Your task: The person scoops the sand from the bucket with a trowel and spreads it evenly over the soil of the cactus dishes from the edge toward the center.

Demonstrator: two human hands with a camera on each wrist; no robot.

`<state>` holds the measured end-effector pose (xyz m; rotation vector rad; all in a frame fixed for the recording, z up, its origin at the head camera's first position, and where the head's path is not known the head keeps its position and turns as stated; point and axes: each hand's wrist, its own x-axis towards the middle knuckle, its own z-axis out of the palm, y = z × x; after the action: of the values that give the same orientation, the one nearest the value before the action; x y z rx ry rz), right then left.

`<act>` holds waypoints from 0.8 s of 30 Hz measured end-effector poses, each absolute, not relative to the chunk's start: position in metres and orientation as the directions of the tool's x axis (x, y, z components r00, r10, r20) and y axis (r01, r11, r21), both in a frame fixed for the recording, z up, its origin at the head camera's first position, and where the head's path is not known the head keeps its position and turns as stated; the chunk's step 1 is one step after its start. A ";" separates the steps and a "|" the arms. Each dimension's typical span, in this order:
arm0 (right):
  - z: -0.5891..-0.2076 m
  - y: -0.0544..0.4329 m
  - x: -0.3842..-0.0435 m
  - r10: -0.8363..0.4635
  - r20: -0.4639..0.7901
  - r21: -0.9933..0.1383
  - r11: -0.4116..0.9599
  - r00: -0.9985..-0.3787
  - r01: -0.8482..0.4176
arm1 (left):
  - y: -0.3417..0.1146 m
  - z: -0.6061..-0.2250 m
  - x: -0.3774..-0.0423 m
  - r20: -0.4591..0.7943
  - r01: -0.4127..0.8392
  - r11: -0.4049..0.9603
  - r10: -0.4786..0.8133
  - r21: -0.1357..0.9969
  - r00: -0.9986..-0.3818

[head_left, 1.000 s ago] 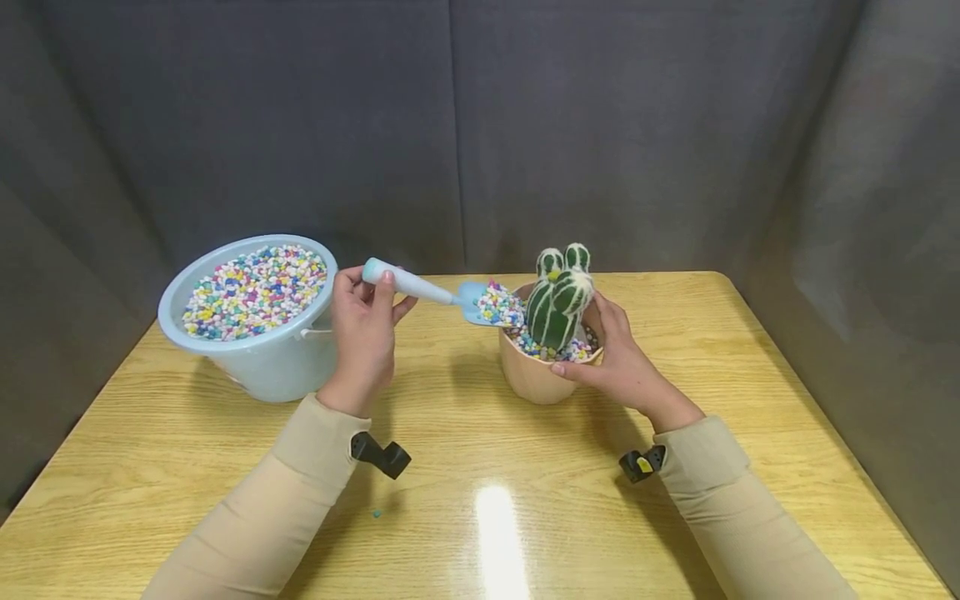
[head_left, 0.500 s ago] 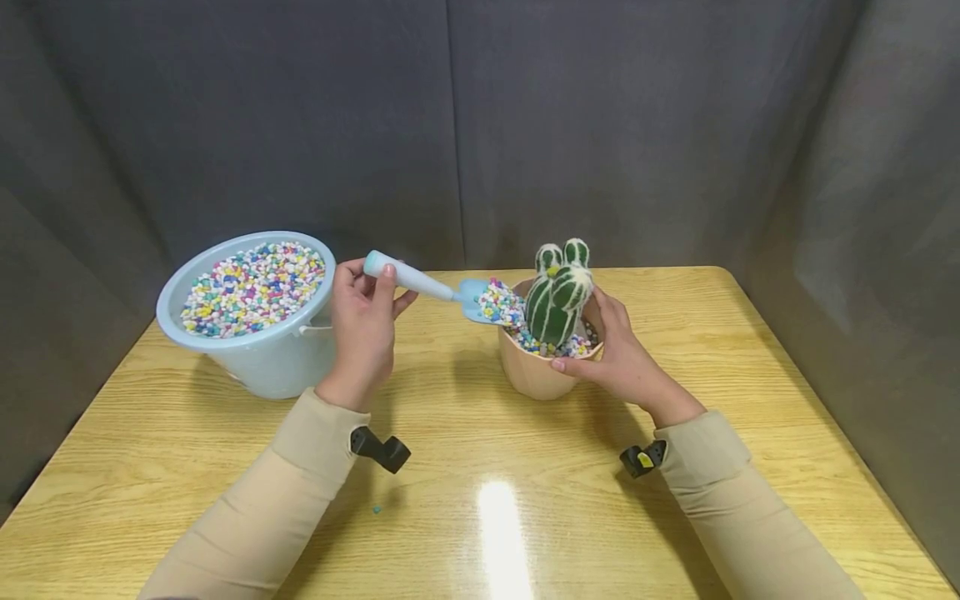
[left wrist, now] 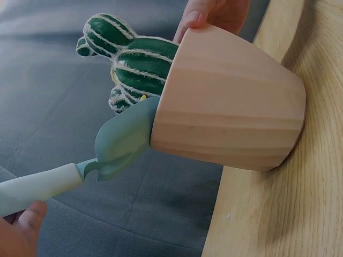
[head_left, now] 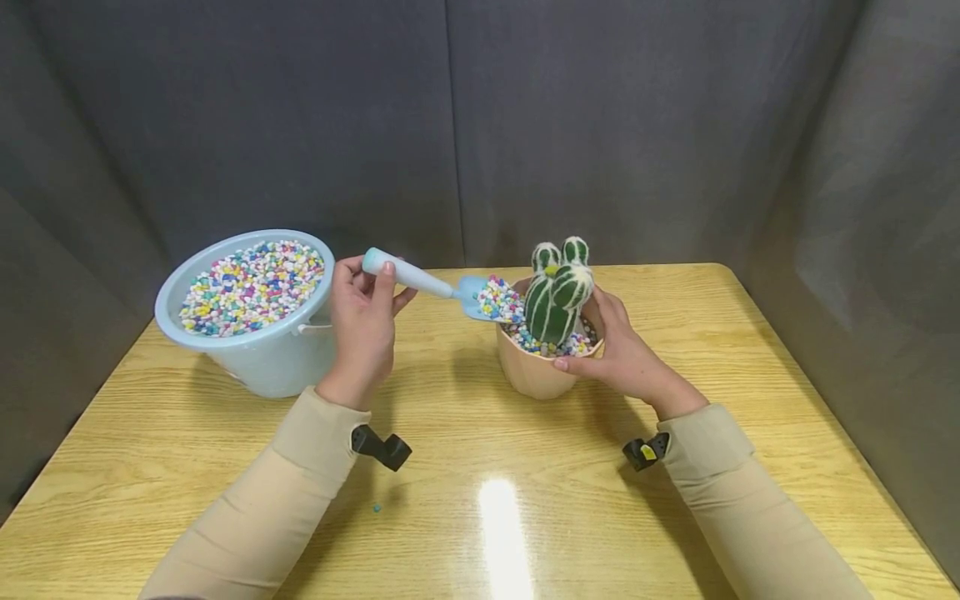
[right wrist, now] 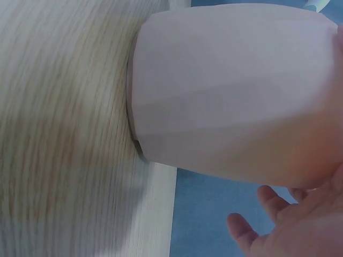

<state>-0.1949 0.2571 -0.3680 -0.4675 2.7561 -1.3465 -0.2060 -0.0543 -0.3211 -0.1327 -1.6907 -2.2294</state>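
Observation:
My left hand (head_left: 365,329) pinches the handle of a light-blue toy shovel (head_left: 414,277) between thumb and fingers. Colourful pebbles (head_left: 498,299) lie heaped on the shovel's blade, whose tip is over the left rim of a peach flower pot (head_left: 534,375). In the left wrist view the blade (left wrist: 126,139) meets the pot's rim. A green cactus with white stripes (head_left: 553,304) stands in the pot among more pebbles. My right hand (head_left: 628,358) holds the pot's right side, thumb at the front rim. In the right wrist view some of its fingers (right wrist: 272,203) show beside the pot wall.
A light-blue bucket (head_left: 262,362) full of coloured pebbles stands at the left, close to my left hand. One small teal pebble (head_left: 377,507) lies on the wooden table (head_left: 450,433). Grey curtains (head_left: 300,125) surround the table at the back and sides.
The whole head view shifts up slightly. Both hands, the shovel with its pebbles and the pot stay nearly where they were.

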 end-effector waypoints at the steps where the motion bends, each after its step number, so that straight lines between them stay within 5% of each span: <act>1: -0.368 0.257 -0.195 -0.286 0.090 -0.777 0.579 -0.954 -0.247 | -0.054 -0.321 -0.206 0.276 0.322 -0.231 -0.211 0.918 -0.938; 19: -0.365 0.260 -0.197 -0.325 0.091 -0.805 0.533 -0.941 -0.261 | -0.054 -0.320 -0.206 0.287 0.338 -0.234 -0.226 0.912 -0.931; 24: -0.365 0.249 -0.184 -0.248 0.134 -0.792 0.556 -0.959 -0.254 | -0.054 -0.320 -0.206 0.269 0.323 -0.245 -0.227 0.914 -0.936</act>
<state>-0.1844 0.2495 -0.3650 -0.4481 2.7772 -1.4153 -0.2060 -0.0539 -0.3203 -0.1144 -1.6694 -2.2336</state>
